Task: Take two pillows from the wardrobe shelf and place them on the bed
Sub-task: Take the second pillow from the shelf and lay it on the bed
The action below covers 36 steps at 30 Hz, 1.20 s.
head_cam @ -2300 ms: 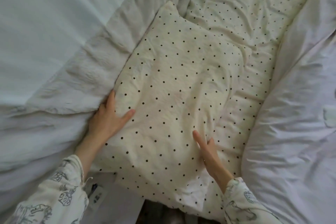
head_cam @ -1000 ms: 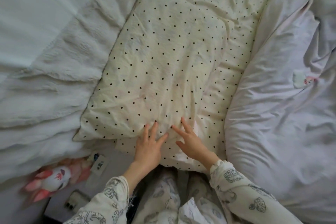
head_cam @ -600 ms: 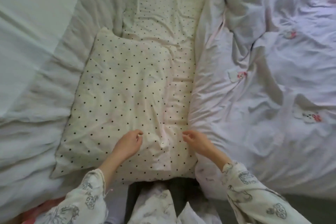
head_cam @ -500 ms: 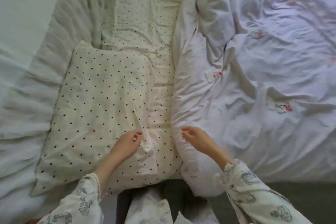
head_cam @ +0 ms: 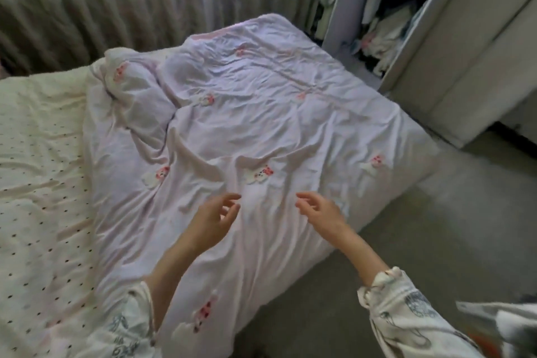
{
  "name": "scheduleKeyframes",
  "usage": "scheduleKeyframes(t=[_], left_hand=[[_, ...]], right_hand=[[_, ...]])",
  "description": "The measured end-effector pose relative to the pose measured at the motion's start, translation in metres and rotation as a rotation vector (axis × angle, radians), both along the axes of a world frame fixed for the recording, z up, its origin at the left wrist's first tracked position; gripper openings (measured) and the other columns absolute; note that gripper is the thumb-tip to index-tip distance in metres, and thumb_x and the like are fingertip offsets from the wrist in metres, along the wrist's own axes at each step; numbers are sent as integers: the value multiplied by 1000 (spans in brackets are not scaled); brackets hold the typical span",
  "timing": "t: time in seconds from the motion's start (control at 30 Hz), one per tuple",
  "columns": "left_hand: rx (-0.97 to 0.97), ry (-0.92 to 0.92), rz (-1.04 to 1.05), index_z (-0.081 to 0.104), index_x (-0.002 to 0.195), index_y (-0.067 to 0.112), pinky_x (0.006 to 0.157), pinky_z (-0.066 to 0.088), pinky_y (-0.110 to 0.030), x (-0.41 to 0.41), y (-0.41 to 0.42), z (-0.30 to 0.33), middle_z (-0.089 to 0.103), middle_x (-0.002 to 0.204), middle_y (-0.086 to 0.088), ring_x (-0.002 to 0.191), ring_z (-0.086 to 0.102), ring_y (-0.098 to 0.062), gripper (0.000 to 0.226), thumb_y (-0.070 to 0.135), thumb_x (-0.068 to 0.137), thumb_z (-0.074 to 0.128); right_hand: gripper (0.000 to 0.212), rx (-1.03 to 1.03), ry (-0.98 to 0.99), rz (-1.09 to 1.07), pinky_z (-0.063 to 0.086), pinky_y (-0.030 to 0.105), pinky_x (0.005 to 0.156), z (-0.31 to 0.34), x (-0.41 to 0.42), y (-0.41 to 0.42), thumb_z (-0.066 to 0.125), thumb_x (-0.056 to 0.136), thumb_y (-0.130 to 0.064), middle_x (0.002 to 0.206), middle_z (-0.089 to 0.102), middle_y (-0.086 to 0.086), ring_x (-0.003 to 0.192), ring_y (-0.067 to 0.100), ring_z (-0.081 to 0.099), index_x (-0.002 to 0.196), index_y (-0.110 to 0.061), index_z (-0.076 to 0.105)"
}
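Bed (head_cam: 261, 131): lying low on the floor, taking up the middle and left of the room, with its far edge meeting a pleated curtain. A rumpled pale lilac duvet (head_cam: 276, 113) with small pink-and-white animal patches is covering its right part; cream bedding (head_cam: 37, 171) with small dark dots is showing along the left (no separate pillow outline is standing out there).

Wardrobe (head_cam: 377, 23): standing at the far right past the bed's corner, its door hanging open, with pale and dark clothes showing inside, too blurred to pick out pillows.
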<state>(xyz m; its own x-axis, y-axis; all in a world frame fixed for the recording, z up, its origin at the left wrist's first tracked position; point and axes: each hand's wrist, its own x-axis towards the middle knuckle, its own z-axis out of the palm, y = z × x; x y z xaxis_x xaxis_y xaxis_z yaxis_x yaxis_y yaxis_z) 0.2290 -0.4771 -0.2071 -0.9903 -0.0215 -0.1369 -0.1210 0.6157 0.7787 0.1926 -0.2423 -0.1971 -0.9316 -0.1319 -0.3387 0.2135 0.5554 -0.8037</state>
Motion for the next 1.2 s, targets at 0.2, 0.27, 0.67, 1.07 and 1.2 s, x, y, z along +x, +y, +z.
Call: scheduleKeyframes(t=[0.2,0.27,0.67,1.07,1.2], left_hand=[[87,57,-169,63,111,21,70,44,-18,-70,140,21,66,95,0,80,62,-12,21,24,92,53],[75,41,-246,62,111,26,69,45,-20,-97,187,22,68,94,1,85,64,-11,21,28,93,51],[91,34,-569,58,116,14,63,42,-11,-310,448,29,65,98,-6,84,63,-20,24,15,94,47],[-5,47,-777,55,121,20,72,44,-20,-471,723,47,65,108,-3,93,62,-16,28,20,96,44],[20,47,-718,53,123,19,82,48,-29,-511,806,43,64,113,-7,101,61,-21,29,19,96,43]], right_hand=[[12,-71,126,-330,48,32,78,29,-13,142,55,91,-21,105,67,13,90,21,61,100,-26,60],[13,-118,178,-446,46,22,70,36,-15,186,54,91,-14,102,67,14,84,20,60,99,-24,58],[19,-179,240,-734,45,19,61,47,-169,425,48,93,-9,106,64,18,70,12,57,110,-8,57],[14,-207,308,-903,43,20,59,56,-307,682,49,93,-11,96,63,8,69,10,58,106,-13,56],[15,-216,311,-859,43,23,61,57,-351,772,49,93,-11,96,63,9,70,12,58,107,-11,57]])
